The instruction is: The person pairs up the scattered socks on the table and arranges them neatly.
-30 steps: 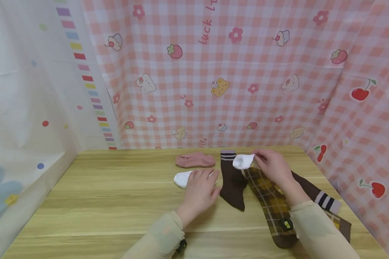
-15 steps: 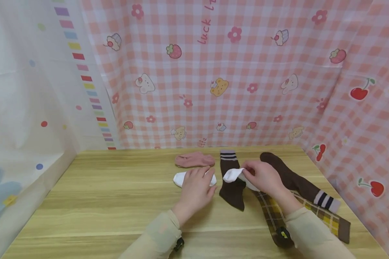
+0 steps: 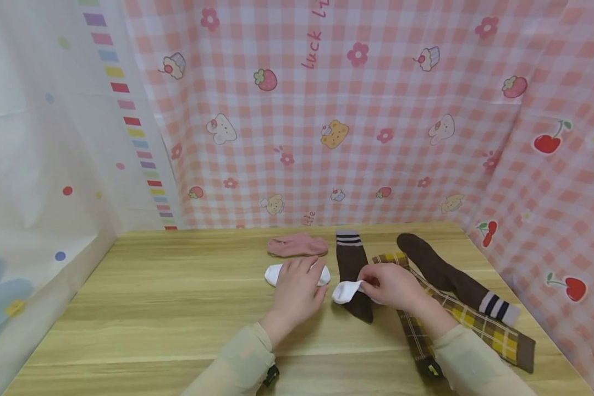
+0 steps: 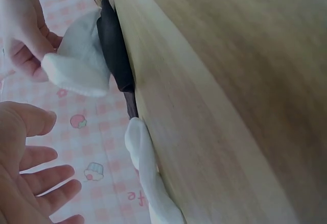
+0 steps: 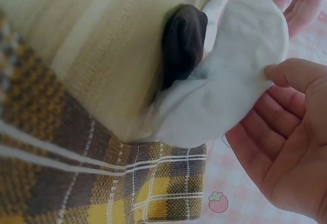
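My right hand (image 3: 397, 289) pinches a white ankle sock (image 3: 344, 292) near its opening between thumb and fingers. The sock hangs over the lower part of a dark brown long sock (image 3: 351, 263) with a striped cuff. In the right wrist view the held sock (image 5: 219, 81) dangles from the thumb, its heel bent. A second white sock (image 3: 274, 273) lies flat on the table, partly covered in the head view by my left hand (image 3: 297, 291). The left wrist view shows that hand (image 4: 25, 168) with fingers spread loosely, holding nothing, beside the lying white sock (image 4: 148, 168).
A pink sock (image 3: 297, 245) lies behind the white one on the wooden table (image 3: 153, 308). To the right are another brown striped-cuff sock (image 3: 433, 263) and brown-yellow plaid socks (image 3: 495, 333), partly under my right forearm. Patterned curtains (image 3: 297, 110) stand behind and at both sides.
My right hand has brought the white sock left and nearer, from above the plaid sock to over the middle brown sock. The left hand has stayed nearly in place.
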The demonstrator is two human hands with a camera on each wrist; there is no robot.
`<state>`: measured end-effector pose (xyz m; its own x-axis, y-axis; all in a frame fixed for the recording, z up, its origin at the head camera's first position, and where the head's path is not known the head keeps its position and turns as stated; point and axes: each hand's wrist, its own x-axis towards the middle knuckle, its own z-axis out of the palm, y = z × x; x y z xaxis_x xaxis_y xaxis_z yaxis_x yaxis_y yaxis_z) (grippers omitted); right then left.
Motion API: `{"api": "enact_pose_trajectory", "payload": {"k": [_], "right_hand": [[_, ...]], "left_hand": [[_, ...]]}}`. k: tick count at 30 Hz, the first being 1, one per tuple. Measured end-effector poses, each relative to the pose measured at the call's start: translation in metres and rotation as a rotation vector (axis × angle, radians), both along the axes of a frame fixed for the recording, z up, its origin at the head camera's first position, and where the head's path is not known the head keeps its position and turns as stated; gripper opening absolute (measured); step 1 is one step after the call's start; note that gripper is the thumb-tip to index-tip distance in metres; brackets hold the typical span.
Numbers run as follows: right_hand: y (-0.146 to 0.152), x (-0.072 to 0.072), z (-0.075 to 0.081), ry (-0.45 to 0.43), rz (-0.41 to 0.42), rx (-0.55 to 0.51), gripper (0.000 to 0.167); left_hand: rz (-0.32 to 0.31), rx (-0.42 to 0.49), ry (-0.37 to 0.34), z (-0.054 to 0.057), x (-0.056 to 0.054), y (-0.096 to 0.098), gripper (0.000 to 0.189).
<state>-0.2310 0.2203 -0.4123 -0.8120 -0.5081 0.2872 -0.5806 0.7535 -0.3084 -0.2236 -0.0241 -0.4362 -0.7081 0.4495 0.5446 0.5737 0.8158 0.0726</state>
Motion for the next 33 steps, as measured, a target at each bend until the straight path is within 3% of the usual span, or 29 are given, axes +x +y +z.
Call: {"api": "enact_pose_trajectory", "payload": {"k": [7,20,27,33], "right_hand": [[0.004,0.006,-0.003,0.001,0.128,0.068,0.008],[0.012,0.013,-0.007,-0.031,0.204,0.105,0.007],[0.022,0.009,-0.004,-0.065,0.198,0.063,0.005],[0.031,0.008,0.0,-0.065,0.12,0.019,0.009]], "left_hand": [[-0.022,0.035,-0.039,0.0,0.0,0.0,0.048],[-0.038,0.062,-0.131,0.003,0.004,0.001,0.046],[-0.043,0.144,-0.28,0.004,0.007,0.006,0.047],[-0.089,0.266,-0.414,0.003,0.007,0.01,0.047]]}}
